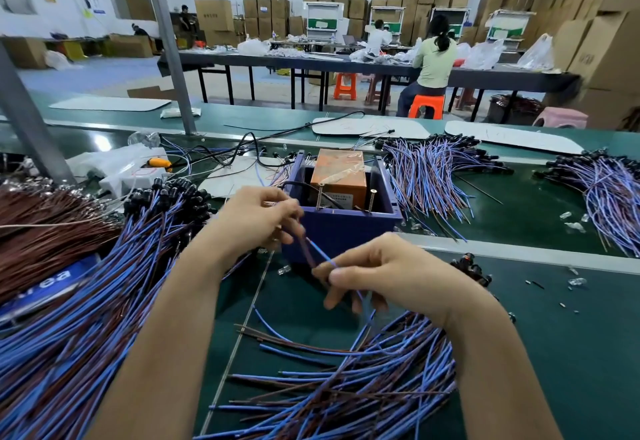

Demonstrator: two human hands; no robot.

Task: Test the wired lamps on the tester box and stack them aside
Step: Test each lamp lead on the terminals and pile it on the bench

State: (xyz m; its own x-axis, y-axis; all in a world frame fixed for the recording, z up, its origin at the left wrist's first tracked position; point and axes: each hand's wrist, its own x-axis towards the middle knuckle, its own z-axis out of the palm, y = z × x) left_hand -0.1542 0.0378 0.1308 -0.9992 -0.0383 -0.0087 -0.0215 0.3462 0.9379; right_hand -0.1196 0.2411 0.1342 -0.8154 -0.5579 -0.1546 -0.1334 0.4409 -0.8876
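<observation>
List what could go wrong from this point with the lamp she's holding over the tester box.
1. Both the left hand and right hand pinch one blue-and-brown wire pair amid loose wires; neighbours could snag and drag along.
2. The two screws on the tester box stand close together, so the bare ends might bridge or miss them.
3. Small clear lamps lie scattered on the green mat and could be swept off.
</observation>
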